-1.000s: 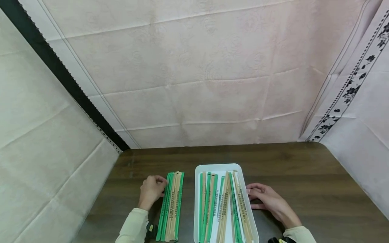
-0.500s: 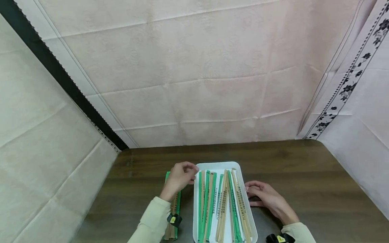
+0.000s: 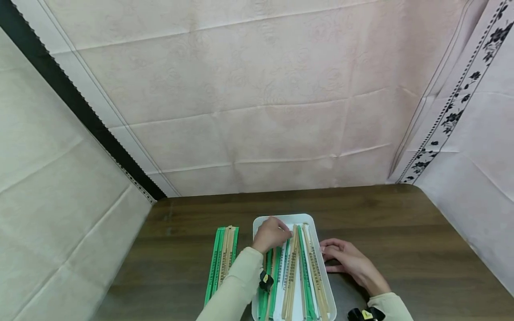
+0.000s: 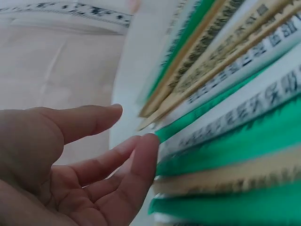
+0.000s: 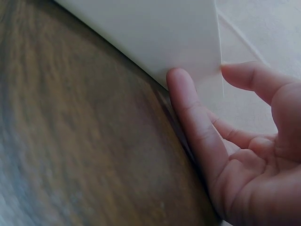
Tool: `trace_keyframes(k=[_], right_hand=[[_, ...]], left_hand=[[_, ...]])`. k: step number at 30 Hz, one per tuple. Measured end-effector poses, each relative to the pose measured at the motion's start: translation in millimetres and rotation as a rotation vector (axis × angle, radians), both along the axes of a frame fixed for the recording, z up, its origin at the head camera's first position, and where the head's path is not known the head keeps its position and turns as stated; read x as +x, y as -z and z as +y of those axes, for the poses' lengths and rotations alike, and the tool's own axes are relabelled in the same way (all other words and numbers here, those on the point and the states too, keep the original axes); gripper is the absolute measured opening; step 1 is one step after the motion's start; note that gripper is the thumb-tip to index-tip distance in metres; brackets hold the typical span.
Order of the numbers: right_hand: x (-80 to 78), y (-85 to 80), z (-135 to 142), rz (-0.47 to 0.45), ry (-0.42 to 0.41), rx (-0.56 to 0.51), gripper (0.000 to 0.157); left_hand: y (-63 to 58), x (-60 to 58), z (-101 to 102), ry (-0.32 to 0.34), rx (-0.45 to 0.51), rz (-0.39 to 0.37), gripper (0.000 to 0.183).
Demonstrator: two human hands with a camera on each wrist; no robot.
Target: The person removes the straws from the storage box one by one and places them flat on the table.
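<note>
Slim wrapped packets point(image 3: 292, 276) lie lengthwise in a white tray point(image 3: 299, 219) on the wood-grain table point(image 3: 172, 272), some slightly fanned and crossing; a second pile point(image 3: 221, 254), green and tan, sits on the table just beside the tray, on the person's left. Left hand point(image 3: 273, 235) is over the tray's far end: thumb and fingers parted, moderate gap, nothing seen between them, a fingertip close to or touching packet ends, contact unclear. Right hand point(image 3: 348, 261) is at the tray's right side, thumb tip on the rim, one finger flat to the outer wall, palm off it, no wrap-around hold. Packets likely light, fairly stiff along their length, wrappers thin and probably a bit slippery against each other; contents hidden. Likely not very fragile, though wrappers could crease or tear. Best hold probably a pinch across the narrow width near the far tips, where ends stick out separately; mid-length they crowd together, easy to catch two. Tray looks like thin, smooth rigid plastic, rounded corners, probably light enough to slide if bumped; rim is the handy place to hold. Wrappers are green, tan and white, with dark printed characters, narrow flat strips; some print blurred in the left wrist view. Table dark brown, streaked grain; pale creased cloth point(image 3: 249, 133) hangs behind.
</note>
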State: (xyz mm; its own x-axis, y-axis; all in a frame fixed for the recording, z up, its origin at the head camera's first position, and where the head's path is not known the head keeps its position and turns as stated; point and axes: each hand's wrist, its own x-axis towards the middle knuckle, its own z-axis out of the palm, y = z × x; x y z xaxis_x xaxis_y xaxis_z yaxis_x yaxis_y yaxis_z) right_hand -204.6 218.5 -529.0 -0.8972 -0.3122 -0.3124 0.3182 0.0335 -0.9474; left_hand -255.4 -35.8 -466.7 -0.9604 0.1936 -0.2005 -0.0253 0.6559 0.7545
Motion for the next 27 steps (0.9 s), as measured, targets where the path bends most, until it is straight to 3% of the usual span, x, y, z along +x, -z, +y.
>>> trace_keyframes(k=[3,12,18,21,27], right_hand=[[-0.3,0.3,0,-0.002,-0.005,-0.005,0.051],[-1.6,-0.2,0,-0.008,0.007,0.009,0.049],[0.5,-0.9,-1,-0.004,-0.001,0.005,0.049],[-0.1,-0.2,-1,-0.008,0.007,0.006,0.048],[-2.0,0.7,0,-0.007,0.017,0.013,0.048]], left_hand=[[7.9,0.5,10,-0.002,-0.039,0.036,0.012],[18.5,4.9,24,-0.030,-0.090,0.089,0.034],[16.3,4.8,15,-0.035,-0.074,0.085,0.024],[12.8,4.8,7,-0.048,0.005,0.077,0.014],[2.4,1.9,-13,-0.093,0.275,-0.006,0.007]])
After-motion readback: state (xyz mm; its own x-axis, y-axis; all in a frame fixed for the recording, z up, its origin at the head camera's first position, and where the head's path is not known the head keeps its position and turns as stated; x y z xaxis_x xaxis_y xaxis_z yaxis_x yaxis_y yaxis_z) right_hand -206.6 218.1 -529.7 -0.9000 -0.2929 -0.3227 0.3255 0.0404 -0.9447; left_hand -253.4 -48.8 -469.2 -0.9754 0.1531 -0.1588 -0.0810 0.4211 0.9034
